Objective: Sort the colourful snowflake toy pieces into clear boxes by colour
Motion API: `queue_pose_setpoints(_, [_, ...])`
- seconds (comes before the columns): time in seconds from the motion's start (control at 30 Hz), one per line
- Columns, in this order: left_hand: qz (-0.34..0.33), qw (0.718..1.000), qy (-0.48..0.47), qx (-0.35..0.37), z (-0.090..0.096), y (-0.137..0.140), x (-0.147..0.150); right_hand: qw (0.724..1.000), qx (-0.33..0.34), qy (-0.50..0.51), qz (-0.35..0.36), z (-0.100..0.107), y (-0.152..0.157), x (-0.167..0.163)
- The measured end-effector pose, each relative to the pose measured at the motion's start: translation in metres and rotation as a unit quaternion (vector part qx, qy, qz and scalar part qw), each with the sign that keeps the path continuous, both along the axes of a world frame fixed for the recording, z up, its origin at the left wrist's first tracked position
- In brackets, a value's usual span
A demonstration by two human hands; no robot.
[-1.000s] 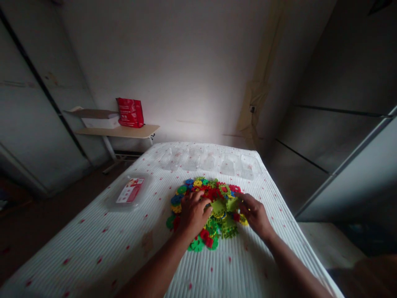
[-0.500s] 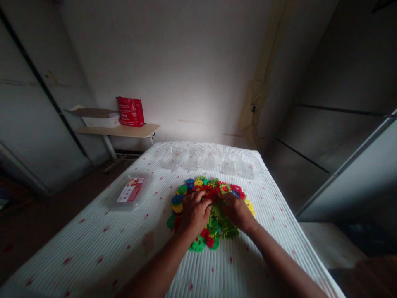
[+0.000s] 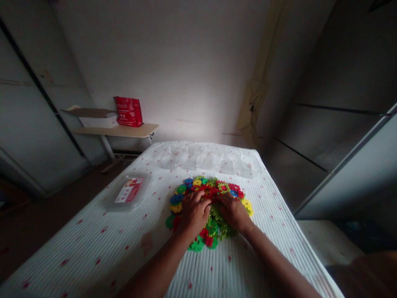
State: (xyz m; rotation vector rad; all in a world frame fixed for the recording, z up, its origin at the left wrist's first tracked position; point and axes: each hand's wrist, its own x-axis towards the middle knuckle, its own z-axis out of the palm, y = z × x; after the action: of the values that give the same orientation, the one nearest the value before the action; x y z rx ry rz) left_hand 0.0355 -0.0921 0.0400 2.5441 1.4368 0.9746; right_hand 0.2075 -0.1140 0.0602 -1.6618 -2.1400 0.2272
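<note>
A pile of plastic interlocking toy pieces [image 3: 196,245] in red, green, yellow and blue lies under both hands; some are notched discs, others square. My left hand [image 3: 196,210] rests on the pile's left part, palm down, fingers stretched forward and a little apart over red pieces. On the other side, my right hand [image 3: 234,210] reaches in with bent fingers held together. Its fingertips are among green and red pieces, and whatever they grip is hidden. Yellow discs [image 3: 247,207] show just beyond its knuckles.
Clear plastic trays with compartments [image 3: 209,160] stand in a row behind the pile. To the left lies a clear lidded box [image 3: 128,192] with a red and white label. A side table [image 3: 124,130] at the back holds a red bag [image 3: 128,111] and a white box [image 3: 98,121].
My right hand has moved slightly left, closer to the left hand. The left hand stays in nearly the same place on the pile. The whole view has shifted a little.
</note>
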Motion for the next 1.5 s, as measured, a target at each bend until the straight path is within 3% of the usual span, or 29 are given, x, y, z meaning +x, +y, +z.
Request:
queue_pose_setpoints(0.3, [-0.001, 1.000, 0.006, 0.000, 0.002, 0.000, 0.000, 0.999, -0.024, -0.030, 0.004, -0.002, -0.001, -0.002])
queue_pose_setpoints(0.97, [-0.026, 0.999, 0.000, 0.032, -0.008, 0.002, -0.001, 0.999, 0.010, 0.028, 0.015, -0.012, -0.006, -0.003])
queue_pose_setpoints(1.2, [-0.024, 0.999, 0.009, 0.025, -0.003, -0.002, 0.001, 1.000, -0.002, 0.016, 0.015, -0.010, -0.007, -0.003])
queue_pose_setpoints(1.5, [-0.027, 0.999, 0.020, 0.013, 0.000, -0.006, 0.000, 0.995, 0.018, 0.097, 0.029, -0.012, -0.007, 0.001])
